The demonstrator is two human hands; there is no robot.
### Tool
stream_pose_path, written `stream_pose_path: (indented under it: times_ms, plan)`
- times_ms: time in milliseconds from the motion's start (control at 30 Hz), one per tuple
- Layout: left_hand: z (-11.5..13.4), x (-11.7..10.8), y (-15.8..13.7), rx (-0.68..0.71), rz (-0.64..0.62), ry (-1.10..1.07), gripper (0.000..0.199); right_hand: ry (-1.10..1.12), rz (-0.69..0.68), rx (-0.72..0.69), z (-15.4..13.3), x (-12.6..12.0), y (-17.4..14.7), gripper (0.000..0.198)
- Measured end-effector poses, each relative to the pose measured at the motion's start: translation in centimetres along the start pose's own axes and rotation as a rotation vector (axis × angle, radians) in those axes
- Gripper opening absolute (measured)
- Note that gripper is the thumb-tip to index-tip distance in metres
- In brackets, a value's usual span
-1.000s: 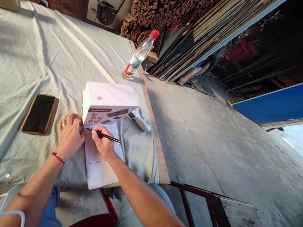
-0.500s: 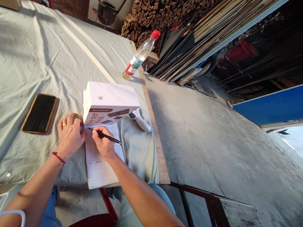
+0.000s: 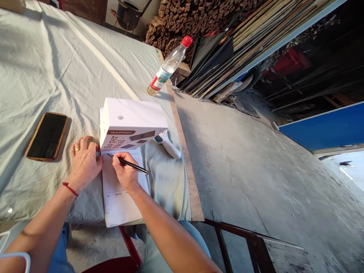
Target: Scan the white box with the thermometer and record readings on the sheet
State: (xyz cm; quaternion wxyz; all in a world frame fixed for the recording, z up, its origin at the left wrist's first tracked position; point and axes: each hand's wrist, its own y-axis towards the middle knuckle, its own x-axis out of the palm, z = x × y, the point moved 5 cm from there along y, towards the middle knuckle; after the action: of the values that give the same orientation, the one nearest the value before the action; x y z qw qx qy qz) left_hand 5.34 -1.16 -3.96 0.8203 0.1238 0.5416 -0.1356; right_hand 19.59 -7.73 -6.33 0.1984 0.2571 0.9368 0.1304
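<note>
My right hand (image 3: pixel 127 175) pinches the pen (image 3: pixel 133 165), tip toward 10 o'clock, tail toward 4, over the paper (image 3: pixel 122 208). Left hand (image 3: pixel 84 160), fingers bent, at 9 o'clock; can't tell if it's holding anything.

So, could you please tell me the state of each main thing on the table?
Phone: face up, screen dark.
Bottle: standing, red cap on.
White box: closed where visible.
White handheld device: lying down.
Pen: slanted, gripped in the right hand.
Printed paper: flat, partly covered.
Tablecloth: wrinkled.
Cardboard box: cut off, state unclear.
</note>
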Motion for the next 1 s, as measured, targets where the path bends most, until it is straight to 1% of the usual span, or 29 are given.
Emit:
stream_pose_path:
  times_ms: [67, 200, 433, 567, 600, 667, 733, 767, 800, 867, 900, 933, 1000]
  plan:
    - [0.0, 0.0, 0.0, 0.002, 0.006, -0.004, 0.019, -0.009, 0.000, 0.013, 0.1, 0.0, 0.0, 0.018]
    - [0.1, 0.1, 0.0, 0.004, 0.013, -0.008, 0.019, 0.001, 0.006, -0.008, 0.0, 0.0, 0.0, 0.018]
    - [0.1, -0.1, 0.0, 0.003, 0.017, -0.002, 0.019, -0.036, -0.025, 0.008, 0.2, 0.3, 0.0, 0.020]
    - [0.2, -0.2, 0.1, 0.007, 0.021, -0.010, 0.017, -0.030, -0.012, -0.019, -1.0, -0.5, 0.2, 0.019]
    - [0.2, -0.1, 0.1, 0.010, 0.022, -0.012, 0.017, -0.036, -0.034, -0.038, -1.7, -0.9, 0.3, 0.019]
    - [0.1, 0.0, 0.1, 0.016, 0.032, -0.023, 0.017, -0.067, -0.133, -0.098, -3.2, -2.3, 0.7, 0.018]
    - [-0.1, 0.1, 0.1, 0.021, 0.051, -0.044, 0.016, -0.129, -0.258, -0.175, -4.5, -4.3, 1.1, 0.015]
    - [-0.2, 0.1, 0.2, 0.021, 0.056, -0.057, 0.015, -0.182, -0.295, -0.215, -4.9, -5.5, 1.3, 0.014]
    - [-0.4, 0.2, 0.2, 0.020, 0.054, -0.070, 0.014, -0.260, -0.301, -0.241, -5.0, -6.9, 1.6, 0.014]
    - [-0.9, 0.1, 0.5, 0.001, 0.046, -0.103, 0.014, -0.487, -0.261, -0.256, -4.5, -9.4, 2.3, 0.020]
    - [-1.2, -0.1, 0.7, -0.019, 0.053, -0.126, 0.017, -0.608, -0.242, -0.245, -3.9, -10.3, 2.6, 0.022]
    - [-1.4, -0.3, 1.0, -0.038, 0.071, -0.155, 0.020, -0.709, -0.231, -0.224, -3.2, -10.8, 2.9, 0.024]
    - [-1.7, -1.0, 1.5, -0.045, 0.117, -0.239, 0.031, -0.845, -0.249, -0.156, -1.6, -10.7, 3.2, 0.025]
